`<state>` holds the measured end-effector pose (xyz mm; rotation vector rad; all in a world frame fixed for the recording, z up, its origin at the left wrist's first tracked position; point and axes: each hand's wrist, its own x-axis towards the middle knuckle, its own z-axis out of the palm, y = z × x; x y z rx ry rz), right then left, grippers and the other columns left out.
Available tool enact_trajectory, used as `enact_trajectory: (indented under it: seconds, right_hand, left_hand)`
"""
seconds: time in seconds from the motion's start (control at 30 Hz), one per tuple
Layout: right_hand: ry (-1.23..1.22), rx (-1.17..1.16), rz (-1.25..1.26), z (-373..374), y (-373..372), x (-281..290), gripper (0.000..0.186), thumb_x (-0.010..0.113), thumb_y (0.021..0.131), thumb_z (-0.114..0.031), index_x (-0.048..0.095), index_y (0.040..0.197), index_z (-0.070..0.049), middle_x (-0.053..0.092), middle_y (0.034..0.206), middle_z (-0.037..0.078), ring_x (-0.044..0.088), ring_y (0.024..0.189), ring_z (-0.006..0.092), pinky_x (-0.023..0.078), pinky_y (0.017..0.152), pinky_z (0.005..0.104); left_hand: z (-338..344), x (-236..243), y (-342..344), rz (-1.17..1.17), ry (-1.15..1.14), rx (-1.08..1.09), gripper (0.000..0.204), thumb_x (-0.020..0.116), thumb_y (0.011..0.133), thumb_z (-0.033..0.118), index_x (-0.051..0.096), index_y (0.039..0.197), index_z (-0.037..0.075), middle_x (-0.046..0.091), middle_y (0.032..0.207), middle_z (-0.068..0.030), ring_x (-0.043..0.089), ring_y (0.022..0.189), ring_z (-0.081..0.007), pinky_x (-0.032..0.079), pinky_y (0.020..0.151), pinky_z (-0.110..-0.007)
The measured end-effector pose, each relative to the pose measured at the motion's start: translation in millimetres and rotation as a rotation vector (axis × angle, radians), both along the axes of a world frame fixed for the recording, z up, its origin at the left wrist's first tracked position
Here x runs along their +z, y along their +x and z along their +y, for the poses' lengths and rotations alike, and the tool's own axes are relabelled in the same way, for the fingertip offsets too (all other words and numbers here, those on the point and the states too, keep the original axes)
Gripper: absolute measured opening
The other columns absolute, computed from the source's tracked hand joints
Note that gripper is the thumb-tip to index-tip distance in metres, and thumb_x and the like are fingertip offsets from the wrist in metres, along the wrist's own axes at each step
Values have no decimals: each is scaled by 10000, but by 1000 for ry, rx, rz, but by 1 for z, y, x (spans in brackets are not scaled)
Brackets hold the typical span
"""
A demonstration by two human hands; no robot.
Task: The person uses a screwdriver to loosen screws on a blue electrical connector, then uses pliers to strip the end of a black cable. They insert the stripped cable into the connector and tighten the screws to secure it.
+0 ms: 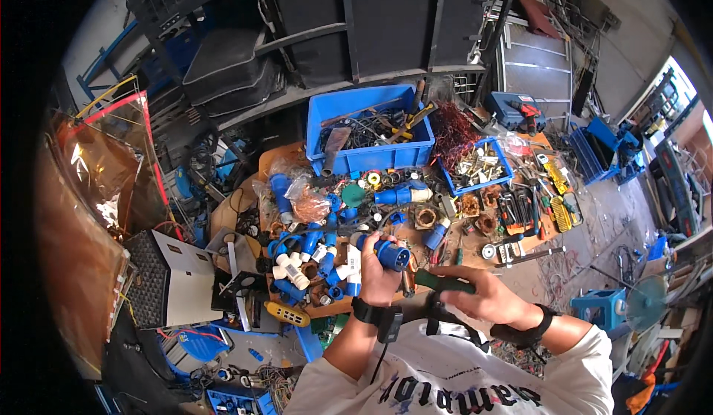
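Note:
My left hand (380, 275) is closed around a blue industrial plug (394, 256), whose round pin end faces right. Just to its right, my right hand (486, 294) grips a screwdriver by its dark green handle (443, 282). The handle lies almost level and points toward the plug; I cannot make out its shaft. Both hands are over the near edge of the cluttered table, close to my body. Several blue and white plugs and connectors (295, 272) lie heaped left of my left hand. A blue connector (438, 234) lies beyond my right hand.
Behind the pile stands a blue crate (371, 156) of tools and scrap. A smaller blue tray (475, 180) holds metal parts. Pliers and screwdrivers (520, 208) lie at the right, beside a yellow-cased bit set (561, 211). A yellow power strip (287, 314) sits at the near left.

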<state>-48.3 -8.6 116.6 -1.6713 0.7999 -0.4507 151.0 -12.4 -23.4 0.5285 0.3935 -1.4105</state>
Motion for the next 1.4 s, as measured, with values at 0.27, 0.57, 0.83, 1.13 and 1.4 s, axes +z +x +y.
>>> enact_trajectory:
  seconds: [0.27,0.57,0.83,1.13,1.4]
  right_hand:
    - [22,-48,224,4,-6,-7,389,620,920,-245,554,1227,-16,642,790,70,575,612,113,464,563,285]
    - [-770,223,478,9,-1,15,396,718,785,-189,601,1142,-63,626,856,132,646,760,307,523,638,396]
    - [38,-177,247,11,1,11,403,665,888,-291,553,1099,34,644,887,223,650,747,367,506,676,394]
    - [-314,-97,417,12,2,4,285,690,850,-238,588,1028,-41,648,717,143,655,648,302,494,548,368]
    - [-801,58,329,14,1,3,373,722,796,-229,581,1109,-83,583,808,147,620,709,328,502,606,406]
  left_hand:
    - [0,-5,-7,-26,3,33,195,606,888,246,520,844,77,588,767,-55,596,712,-200,551,684,-318]
    - [4,5,-8,-21,-35,27,192,615,885,211,509,830,61,558,767,-62,568,725,-185,539,715,-298]
    - [3,-2,6,52,-35,75,183,631,874,218,530,829,72,589,789,-65,589,731,-196,548,711,-330]
    - [8,14,-5,-135,60,119,209,635,890,273,528,854,98,589,769,-47,598,730,-198,543,711,-316]
    - [5,5,-1,-92,-8,59,205,625,893,261,519,836,95,591,779,-48,595,721,-191,535,734,-309]
